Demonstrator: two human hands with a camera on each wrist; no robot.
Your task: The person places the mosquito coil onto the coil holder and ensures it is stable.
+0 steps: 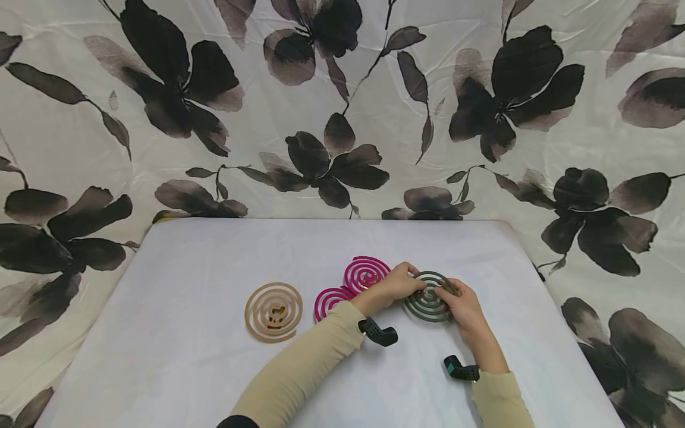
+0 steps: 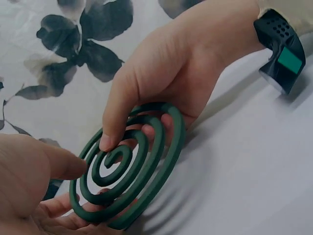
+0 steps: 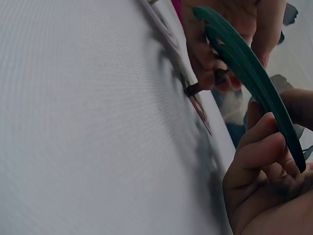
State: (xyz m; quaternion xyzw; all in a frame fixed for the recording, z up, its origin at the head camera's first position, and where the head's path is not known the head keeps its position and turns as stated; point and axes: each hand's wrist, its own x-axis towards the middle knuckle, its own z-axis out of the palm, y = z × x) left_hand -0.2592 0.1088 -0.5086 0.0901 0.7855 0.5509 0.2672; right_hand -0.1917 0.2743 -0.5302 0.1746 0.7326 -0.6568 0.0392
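A dark green mosquito coil (image 1: 430, 297) is held above the white table by both hands. The left hand (image 1: 398, 284) grips its left side, thumb on top and fingers underneath in the left wrist view. On the other side, the right hand (image 1: 464, 303) pinches the coil, its thumb (image 2: 111, 137) close to the spiral's centre. Seen edge-on in the right wrist view, the green coil (image 3: 259, 83) is tilted. Just left of the left hand lie a pink coil (image 1: 367, 273) and another pink coil (image 1: 329, 300), partly hidden by the left forearm.
A tan coil (image 1: 273, 312) with dark marks at its centre lies flat left of the pink ones. The white tabletop (image 1: 176, 356) meets a floral cloth (image 1: 321, 119) at the back and sides. Each wrist wears a black device (image 1: 379, 333).
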